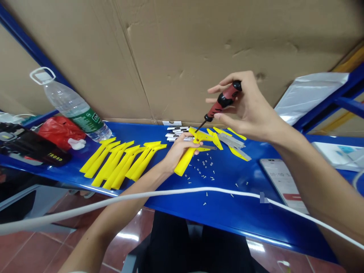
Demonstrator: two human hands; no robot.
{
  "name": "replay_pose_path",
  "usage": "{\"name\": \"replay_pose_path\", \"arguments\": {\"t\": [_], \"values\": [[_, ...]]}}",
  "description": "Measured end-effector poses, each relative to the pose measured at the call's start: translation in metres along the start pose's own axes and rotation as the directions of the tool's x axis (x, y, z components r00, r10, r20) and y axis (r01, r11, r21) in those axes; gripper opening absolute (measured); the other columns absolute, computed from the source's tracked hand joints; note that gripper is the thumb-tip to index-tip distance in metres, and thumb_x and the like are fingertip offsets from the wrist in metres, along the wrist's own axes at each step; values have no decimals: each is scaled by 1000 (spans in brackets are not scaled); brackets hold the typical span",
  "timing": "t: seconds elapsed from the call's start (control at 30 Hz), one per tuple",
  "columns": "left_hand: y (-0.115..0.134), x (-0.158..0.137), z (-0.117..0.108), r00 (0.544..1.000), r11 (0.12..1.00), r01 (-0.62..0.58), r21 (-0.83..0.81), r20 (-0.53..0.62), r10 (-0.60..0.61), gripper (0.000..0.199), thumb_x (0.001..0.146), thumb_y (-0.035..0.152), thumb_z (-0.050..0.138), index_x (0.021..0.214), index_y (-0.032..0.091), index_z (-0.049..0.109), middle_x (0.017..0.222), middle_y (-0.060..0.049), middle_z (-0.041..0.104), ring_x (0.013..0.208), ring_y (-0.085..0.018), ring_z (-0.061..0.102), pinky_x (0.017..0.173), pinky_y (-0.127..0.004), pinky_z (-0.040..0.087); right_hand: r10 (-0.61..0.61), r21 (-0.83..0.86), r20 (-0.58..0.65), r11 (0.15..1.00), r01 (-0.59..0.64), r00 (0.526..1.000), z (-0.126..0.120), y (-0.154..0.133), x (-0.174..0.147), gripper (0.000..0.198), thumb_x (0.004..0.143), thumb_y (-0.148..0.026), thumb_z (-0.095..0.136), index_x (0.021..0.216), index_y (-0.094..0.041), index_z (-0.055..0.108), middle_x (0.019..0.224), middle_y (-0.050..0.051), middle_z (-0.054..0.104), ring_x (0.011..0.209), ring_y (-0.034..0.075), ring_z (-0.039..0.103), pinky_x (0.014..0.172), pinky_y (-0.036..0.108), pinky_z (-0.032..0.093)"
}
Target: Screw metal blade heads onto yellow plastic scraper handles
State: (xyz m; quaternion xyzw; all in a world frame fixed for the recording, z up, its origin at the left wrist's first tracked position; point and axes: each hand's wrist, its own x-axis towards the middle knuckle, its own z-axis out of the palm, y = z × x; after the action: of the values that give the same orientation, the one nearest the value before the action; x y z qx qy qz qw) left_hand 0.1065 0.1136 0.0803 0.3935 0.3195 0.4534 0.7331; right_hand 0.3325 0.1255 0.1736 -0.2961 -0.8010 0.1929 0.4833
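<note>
My left hand [176, 152] is closed round a yellow plastic handle [184, 162] with a branching head, held tilted just above the blue table. In my right hand [248, 110] is a red and black screwdriver [220, 104], slanting down to the left. Its tip meets the head of the yellow handle; the exact contact point is too small to make out. Small screws and nuts [204, 163] lie scattered beneath and right of the handle. Behind it are grey metal blades [231, 141] with loose yellow pieces [217, 141], and white-and-black packets [174, 133].
Several similar yellow handles [113, 163] lie in a row at left on the blue table [176, 203]. A large water bottle [75, 108], a red bag [59, 129] and a black case [34, 146] stand beyond. A phone [280, 178] lies at right. A white cable [170, 192] crosses the foreground.
</note>
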Motion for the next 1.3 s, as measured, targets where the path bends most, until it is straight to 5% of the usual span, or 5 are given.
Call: {"name": "replay_pose_path", "arguments": {"t": [0.2, 0.6, 0.9, 1.13, 1.3], "values": [[0, 3, -3, 1000, 1000, -9, -10, -25, 9, 60, 65, 5, 86, 110, 22, 51, 95, -6, 77, 72, -16, 69, 67, -28, 46, -44, -18, 14, 999, 44, 999, 5, -4, -4, 66, 94, -35, 86, 151, -46, 53, 126, 5, 70, 117, 34, 78, 109, 56, 66], [-6, 5, -11, 1000, 999, -14, 39, -18, 14, 60, 68, 8, 87, 115, 20, 53, 99, -7, 77, 64, -14, 67, 66, -28, 47, -57, -79, -66, 996, 52, 996, 10, 14, -1, 58, 87, -31, 89, 136, -37, 58, 119, 4, 68, 101, 30, 79, 95, 55, 68], [-3, -1, 0, 966, 971, -232, 51, 132, 224, 63, 69, 8, 90, 120, 22, 56, 107, -7, 76, 83, -18, 74, 64, -27, 49, -154, -87, -216, 987, 138, 964, -12, -26, 4, 67, 81, -40, 100, 133, -33, 58, 116, 6, 63, 91, 24, 71, 83, 43, 68], [14, -17, 8, 902, 919, -393, 31, 208, 379, 52, 79, 16, 93, 118, 23, 59, 105, -5, 73, 88, -17, 73, 63, -24, 52, -128, 311, -478, 901, 304, 869, -43, -56, 10, 51, 88, -31, 90, 118, -38, 49, 101, -3, 59, 87, 21, 71, 97, 51, 65], [27, -19, 10, 874, 884, -467, 39, 175, 454, 54, 75, 15, 96, 118, 22, 64, 99, -4, 74, 84, -18, 74, 60, -26, 53, -11, 296, -427, 943, 152, 904, -56, -59, 10, 38, 79, -29, 90, 100, -31, 58, 89, -2, 56, 60, 15, 50, 57, 39, 52]]}}
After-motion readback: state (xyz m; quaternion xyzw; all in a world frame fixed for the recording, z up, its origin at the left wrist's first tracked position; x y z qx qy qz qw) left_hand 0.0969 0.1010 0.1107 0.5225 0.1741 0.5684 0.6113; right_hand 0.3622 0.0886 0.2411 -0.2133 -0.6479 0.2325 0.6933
